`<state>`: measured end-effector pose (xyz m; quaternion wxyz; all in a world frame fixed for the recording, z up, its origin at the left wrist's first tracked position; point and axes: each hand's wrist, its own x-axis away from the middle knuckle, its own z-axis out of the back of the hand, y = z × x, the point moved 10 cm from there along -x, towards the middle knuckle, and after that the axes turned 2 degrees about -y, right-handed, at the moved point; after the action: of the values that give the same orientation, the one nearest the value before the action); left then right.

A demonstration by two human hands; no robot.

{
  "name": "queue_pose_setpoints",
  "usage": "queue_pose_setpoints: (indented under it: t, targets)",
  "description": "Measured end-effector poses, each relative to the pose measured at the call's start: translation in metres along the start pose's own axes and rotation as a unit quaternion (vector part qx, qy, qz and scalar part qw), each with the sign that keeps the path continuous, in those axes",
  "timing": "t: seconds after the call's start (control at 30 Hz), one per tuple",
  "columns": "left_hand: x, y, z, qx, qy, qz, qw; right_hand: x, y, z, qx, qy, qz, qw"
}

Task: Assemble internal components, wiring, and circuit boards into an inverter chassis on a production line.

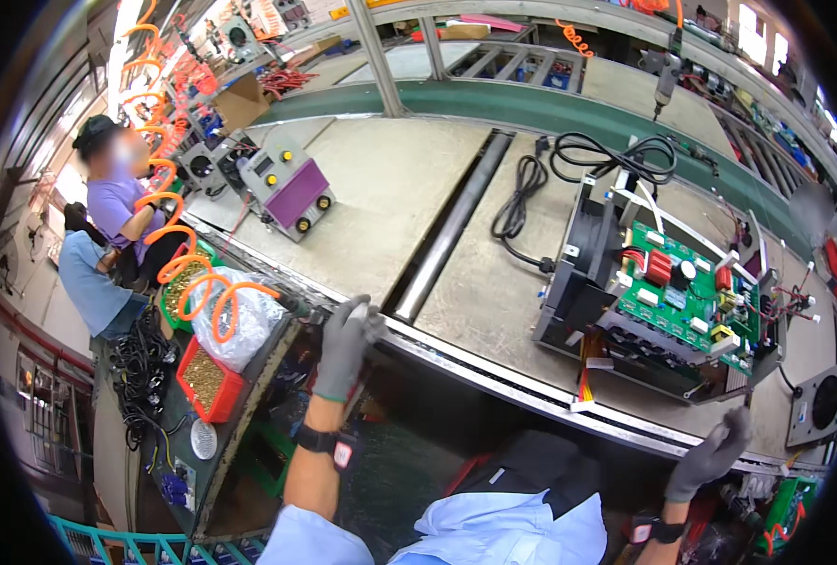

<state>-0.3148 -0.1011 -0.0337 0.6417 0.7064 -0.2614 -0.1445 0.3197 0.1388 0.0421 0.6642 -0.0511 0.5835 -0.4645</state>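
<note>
Both my hands wear grey gloves. My left hand (345, 347) is at the near edge of the workbench (503, 363), close to the end of the metal roller (446, 231); its fingers point forward, slightly bent, with nothing plainly in them. My right hand (708, 460) is held at the same edge farther right, fingers apart and nothing between them. Just beyond it stands an opened electrical unit with a black frame (583, 254) and a green circuit board (687, 292). Coloured wires (585, 381) hang from its near side. A black power cable (522, 198) lies beside the unit.
A purple-and-grey device (286, 184) stands on the bench at left. An orange coiled hose (169, 250) hangs beside red (211, 381) and green bins of small parts and a plastic bag (239, 320). A hanging screwdriver (666, 85) is at back. Two people (121, 198) are at left.
</note>
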Motion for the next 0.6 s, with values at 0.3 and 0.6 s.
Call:
queue_pose_setpoints:
  t: [0.3,0.6]
  targets:
    - [-0.14,-0.016,-0.012,-0.688,-0.028,-0.304,0.658,0.136,-0.244,-0.252,-0.235,-0.557,0.208,0.769]
    - [-0.147,-0.012,-0.012,-0.708,-0.024,-0.186,0.681,0.197,-0.306,-0.415,-0.012,-0.617,0.306,0.724]
